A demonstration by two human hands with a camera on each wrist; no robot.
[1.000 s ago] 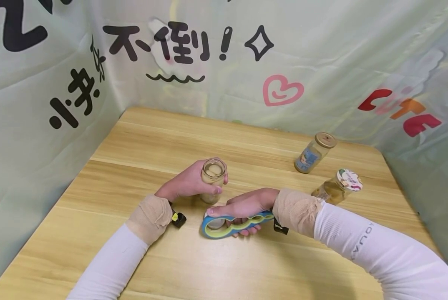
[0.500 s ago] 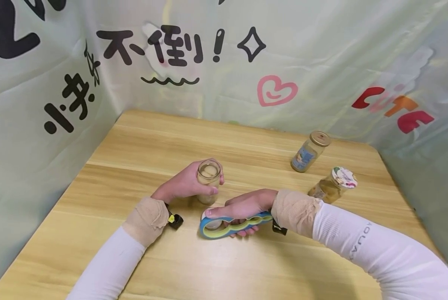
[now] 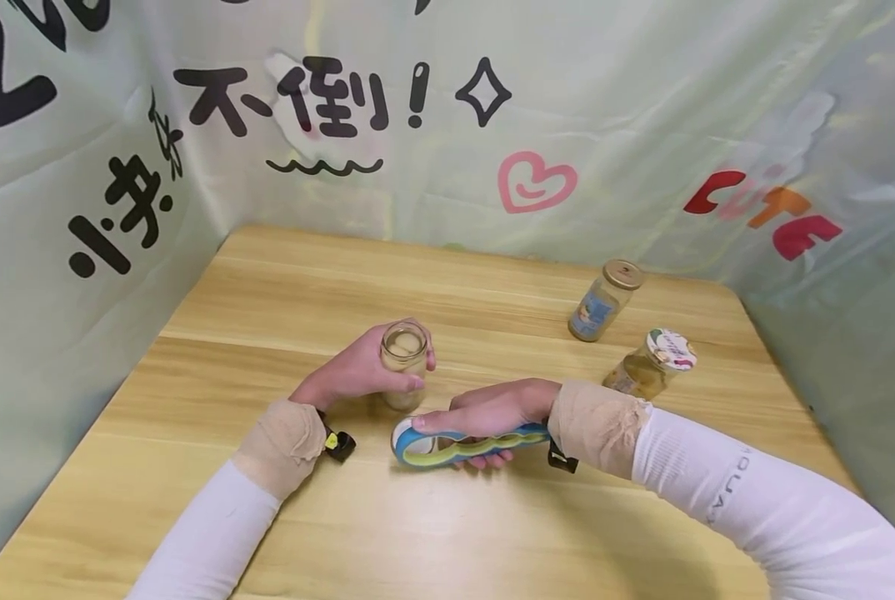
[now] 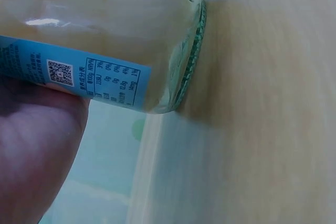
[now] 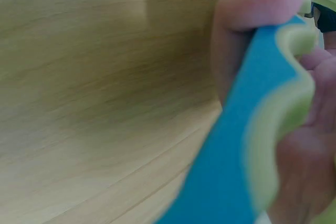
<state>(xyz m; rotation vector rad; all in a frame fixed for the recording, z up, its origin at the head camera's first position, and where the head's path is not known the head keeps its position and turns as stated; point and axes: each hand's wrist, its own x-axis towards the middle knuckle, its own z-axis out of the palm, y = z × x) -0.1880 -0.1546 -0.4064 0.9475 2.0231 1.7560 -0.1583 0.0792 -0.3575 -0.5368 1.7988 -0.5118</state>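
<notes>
My left hand (image 3: 361, 362) is wrapped round a glass jar (image 3: 405, 354) with an uncovered mouth. The jar is upright, with pale contents; the left wrist view shows its blue label (image 4: 73, 72) and its base at the tabletop. In my right hand (image 3: 496, 406) is a blue and green jar opener (image 3: 447, 454), gripped along its wavy handle. A whitish round lid (image 3: 402, 432) sits at the opener's end loop, by my thumb, just in front of the jar. The right wrist view has fingers curled over the opener (image 5: 247, 124); the lid is hidden there.
To the right on the wooden table (image 3: 342, 533) stand two capped jars: one with a copper-coloured lid (image 3: 622, 273), one with a patterned white lid (image 3: 672, 349), partly behind my right wrist. A printed cloth (image 3: 417, 192) hangs round the back and sides.
The head view has swung a little to the right. The jar opener has tilted slightly, so the lid shows more at the loop's far side. Both hands keep their grips.
</notes>
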